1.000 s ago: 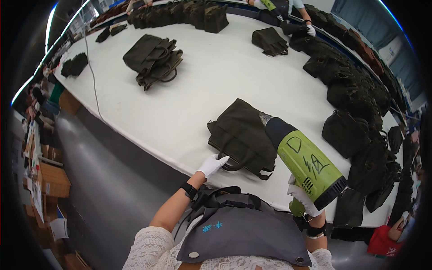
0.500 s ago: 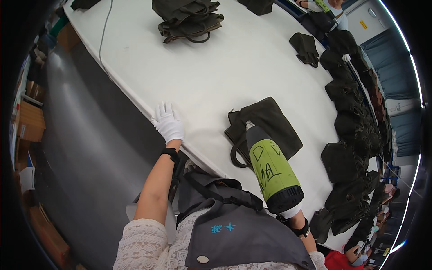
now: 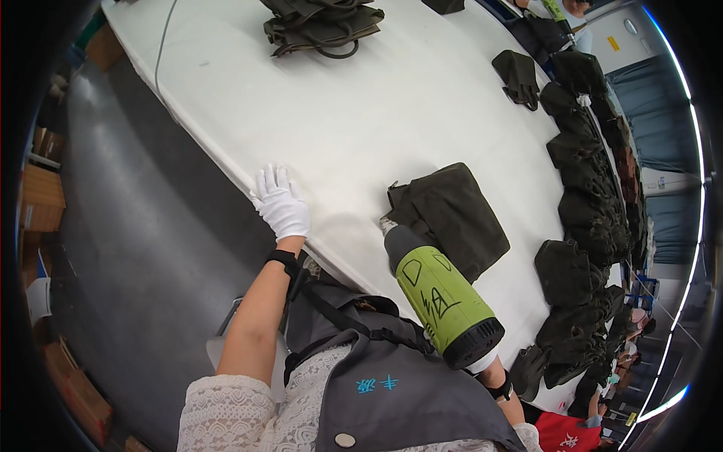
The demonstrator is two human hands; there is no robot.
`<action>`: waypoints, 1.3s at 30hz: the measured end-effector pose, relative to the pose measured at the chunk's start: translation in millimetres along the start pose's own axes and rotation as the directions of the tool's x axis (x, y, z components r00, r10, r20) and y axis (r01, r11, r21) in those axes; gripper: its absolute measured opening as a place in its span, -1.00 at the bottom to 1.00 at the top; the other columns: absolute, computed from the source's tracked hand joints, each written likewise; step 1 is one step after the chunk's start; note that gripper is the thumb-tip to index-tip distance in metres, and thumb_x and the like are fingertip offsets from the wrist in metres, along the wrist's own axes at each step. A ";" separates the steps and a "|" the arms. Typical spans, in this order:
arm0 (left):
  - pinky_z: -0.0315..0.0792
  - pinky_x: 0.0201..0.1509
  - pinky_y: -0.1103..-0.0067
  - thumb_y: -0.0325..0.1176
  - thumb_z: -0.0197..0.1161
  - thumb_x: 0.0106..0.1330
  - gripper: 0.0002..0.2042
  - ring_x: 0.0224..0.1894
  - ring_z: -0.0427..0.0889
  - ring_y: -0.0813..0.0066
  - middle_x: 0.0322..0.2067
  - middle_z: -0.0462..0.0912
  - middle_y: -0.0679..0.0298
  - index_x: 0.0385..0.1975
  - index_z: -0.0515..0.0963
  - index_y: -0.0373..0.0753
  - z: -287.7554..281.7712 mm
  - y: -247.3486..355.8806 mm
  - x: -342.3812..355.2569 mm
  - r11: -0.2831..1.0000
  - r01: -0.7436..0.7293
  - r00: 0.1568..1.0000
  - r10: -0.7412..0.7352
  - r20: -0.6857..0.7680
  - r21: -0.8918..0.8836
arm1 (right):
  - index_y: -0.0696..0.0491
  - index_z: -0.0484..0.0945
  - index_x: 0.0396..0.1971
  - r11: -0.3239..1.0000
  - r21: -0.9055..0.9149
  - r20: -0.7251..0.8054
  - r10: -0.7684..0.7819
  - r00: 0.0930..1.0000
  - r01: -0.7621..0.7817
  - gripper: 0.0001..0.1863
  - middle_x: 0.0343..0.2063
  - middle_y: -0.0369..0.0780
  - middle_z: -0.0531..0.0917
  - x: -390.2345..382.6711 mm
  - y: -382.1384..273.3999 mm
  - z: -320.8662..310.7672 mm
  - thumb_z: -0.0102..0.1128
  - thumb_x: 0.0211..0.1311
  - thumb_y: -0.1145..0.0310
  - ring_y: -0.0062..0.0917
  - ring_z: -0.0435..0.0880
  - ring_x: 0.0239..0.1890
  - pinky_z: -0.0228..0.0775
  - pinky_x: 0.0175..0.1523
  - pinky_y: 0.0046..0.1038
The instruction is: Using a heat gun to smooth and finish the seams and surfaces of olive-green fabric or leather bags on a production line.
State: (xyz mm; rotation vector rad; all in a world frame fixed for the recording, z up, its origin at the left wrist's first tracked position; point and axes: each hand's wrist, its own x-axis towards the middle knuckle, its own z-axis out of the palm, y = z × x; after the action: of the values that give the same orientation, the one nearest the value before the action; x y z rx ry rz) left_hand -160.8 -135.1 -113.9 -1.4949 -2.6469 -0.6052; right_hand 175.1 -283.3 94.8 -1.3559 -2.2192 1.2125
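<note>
My left hand (image 3: 282, 207), in a white glove, lies flat on the white table's near edge with its fingers spread and nothing in it. A green and black heat gun (image 3: 444, 301) is held over the table in my right hand (image 3: 483, 363). Only a bit of that hand's white glove shows below the tool's rear end; its fingers are hidden. The heat gun's nozzle points away to the upper left, just beside a dark olive bag (image 3: 456, 218) lying flat. The tool hides the bag's near left part, handle included.
Stacked dark bags (image 3: 324, 30) lie farther off on the white table (image 3: 248, 98). A single dark bag (image 3: 518, 75) stands at the far right, and a long row of bags (image 3: 587, 196) lines the right side. A grey cable (image 3: 160, 68) hangs over the left edge. Other people are at the right.
My right hand has swung the heat gun's nozzle left and nearer, off the bag's middle. The view has shifted slightly. My left hand stays flat at the table edge.
</note>
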 end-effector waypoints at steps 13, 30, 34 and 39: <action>-0.12 0.37 0.04 -0.24 -0.04 0.33 -0.58 0.39 0.05 0.28 0.30 0.21 0.24 0.20 0.31 -0.08 -4.9 2.5 1.0 1.000 0.002 1.000 -0.002 0.019 -0.001 | 0.12 0.54 -0.19 0.979 -0.192 -0.186 0.036 0.982 -0.072 -0.74 -0.36 -0.26 0.63 42.9 -14.3 -0.4 0.30 0.09 0.48 -0.56 0.60 -0.38 0.46 -0.29 -0.52; -0.10 0.36 0.08 -0.25 -0.06 0.32 -0.60 0.37 0.10 0.29 0.29 0.22 0.25 0.18 0.33 -0.06 0.7 -0.6 0.1 1.000 -0.022 0.999 0.022 -0.032 0.004 | 0.15 0.50 -0.34 0.765 0.578 -0.414 0.574 0.707 -0.282 -0.81 -0.50 -0.30 0.53 17.9 -46.5 -40.6 0.17 -0.01 0.64 -0.64 0.52 -0.48 0.40 -0.38 -0.60; -0.08 0.35 0.08 -0.26 -0.06 0.32 -0.60 0.36 0.12 0.28 0.28 0.24 0.26 0.17 0.33 -0.07 -3.8 3.3 0.9 1.000 -0.025 1.000 0.025 -0.016 -0.001 | 0.19 0.44 -0.09 0.786 0.552 -0.434 0.554 0.711 -0.276 -0.58 -0.43 -0.26 0.54 18.1 -40.5 -50.7 0.12 -0.07 0.64 -0.59 0.55 -0.51 0.40 -0.42 -0.59; -0.08 0.35 0.09 -0.27 -0.06 0.32 -0.60 0.35 0.13 0.29 0.28 0.24 0.26 0.18 0.33 -0.08 -0.6 -0.2 -0.5 0.999 -0.037 0.999 0.037 -0.031 0.012 | 0.10 0.51 -0.38 0.798 0.564 -0.405 0.492 0.770 -0.213 -0.90 -0.48 -0.34 0.53 50.0 -38.5 -64.9 0.17 0.06 0.53 -0.69 0.52 -0.50 0.36 -0.38 -0.63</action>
State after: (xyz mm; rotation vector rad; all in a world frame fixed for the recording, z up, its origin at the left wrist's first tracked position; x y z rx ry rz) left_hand -160.8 -135.8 -113.6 -1.5149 -2.5891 -0.6055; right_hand 164.6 -216.4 154.9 -1.6806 -1.1807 1.2015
